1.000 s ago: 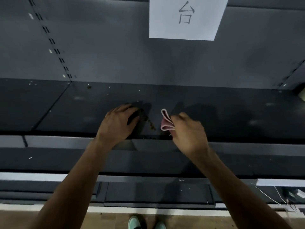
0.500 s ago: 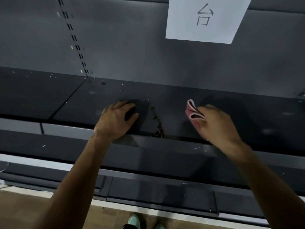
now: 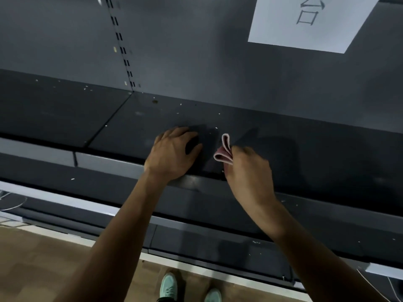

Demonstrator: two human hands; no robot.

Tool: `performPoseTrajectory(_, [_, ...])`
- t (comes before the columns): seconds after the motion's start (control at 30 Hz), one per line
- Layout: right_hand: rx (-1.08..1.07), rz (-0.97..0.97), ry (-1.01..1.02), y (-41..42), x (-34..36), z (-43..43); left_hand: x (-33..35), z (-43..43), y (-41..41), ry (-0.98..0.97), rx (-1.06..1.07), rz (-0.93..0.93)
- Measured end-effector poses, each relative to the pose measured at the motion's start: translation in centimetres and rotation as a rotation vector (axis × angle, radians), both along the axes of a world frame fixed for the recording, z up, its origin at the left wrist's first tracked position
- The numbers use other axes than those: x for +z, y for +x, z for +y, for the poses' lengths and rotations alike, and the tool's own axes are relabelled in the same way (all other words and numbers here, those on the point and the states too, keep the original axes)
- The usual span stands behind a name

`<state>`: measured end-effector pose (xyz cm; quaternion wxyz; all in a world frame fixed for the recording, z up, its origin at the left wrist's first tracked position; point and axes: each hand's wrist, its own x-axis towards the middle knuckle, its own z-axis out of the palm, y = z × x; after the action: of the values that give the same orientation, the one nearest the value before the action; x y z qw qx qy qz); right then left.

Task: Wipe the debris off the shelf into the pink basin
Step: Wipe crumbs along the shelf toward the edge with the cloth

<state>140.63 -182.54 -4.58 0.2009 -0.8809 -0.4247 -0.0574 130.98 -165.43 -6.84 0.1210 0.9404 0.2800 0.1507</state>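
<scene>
Right hand (image 3: 248, 171): fingers and thumb pinch a folded pink cloth (image 3: 224, 149), whose looped folds stand up at the hand's 11 o'clock, above the front part of the shelf (image 3: 305, 149); whether the cloth touches the surface cannot be told. Left hand (image 3: 172, 152): lies at the cloth's 9 o'clock, just beside it, heel on the shelf's front lip and fingers arched over a dark patch; whether it is grasping anything cannot be told. Debris (image 3: 155, 102): pale specks and one brownish crumb lie scattered on the dark shelf from 10 to 1 o'clock of the left hand, mostly toward the back edge, with one speck between the hand and the cloth. Back panel (image 3: 196, 62): grey, with a slotted upright (image 3: 122, 51) at 11 o'clock and a white paper sign (image 3: 311, 25) at 1 o'clock. At 6 o'clock, lower shelves (image 3: 196, 243), a wooden floor (image 3: 43, 258) and two teal shoes (image 3: 169, 287).
</scene>
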Motion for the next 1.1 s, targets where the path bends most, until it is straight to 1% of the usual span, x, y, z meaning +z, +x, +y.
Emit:
performPoseTrajectory(0.13, [0.056,0.173,0.098,0.5,0.9,2.0,-0.2,0.8,-0.5,-0.042,-0.049,-0.036])
performPoseTrajectory(0.2, [0.089,0.192,0.127,2.0,2.1,1.6,-0.3,1.3,-0.7,-0.058,-0.077,-0.042])
performPoseTrajectory(0.27, [0.132,0.215,0.105,4.1,3.4,0.5,-0.3,1.7,-1.0,-0.069,-0.091,-0.045])
performPoseTrajectory(0.33, [0.205,0.256,0.027,6.2,4.2,-0.9,-0.4,1.8,-1.0,-0.07,-0.095,-0.053])
performPoseTrajectory(0.43, [0.337,0.253,-0.123,8.2,4.8,-2.8,-0.7,1.5,-1.0,-0.043,-0.097,-0.05])
performPoseTrajectory(0.57, [0.538,0.192,-0.237,9.2,5.3,-4.6,-0.6,1.5,-1.0,-0.048,-0.083,-0.047])
performPoseTrajectory(0.73, [0.664,0.261,-0.371,9.5,3.6,-5.6,-0.2,0.8,-0.7,-0.031,-0.053,-0.037])
performPoseTrajectory(0.87, [0.735,0.322,-0.351,9.3,2.2,-5.2,0.0,0.5,-0.5,-0.014,-0.026,-0.021])
performPoseTrajectory(1.1, [0.859,0.203,-0.262,6.7,1.2,-0.7,0.0,0.6,-0.2,0.006,0.007,0.008])
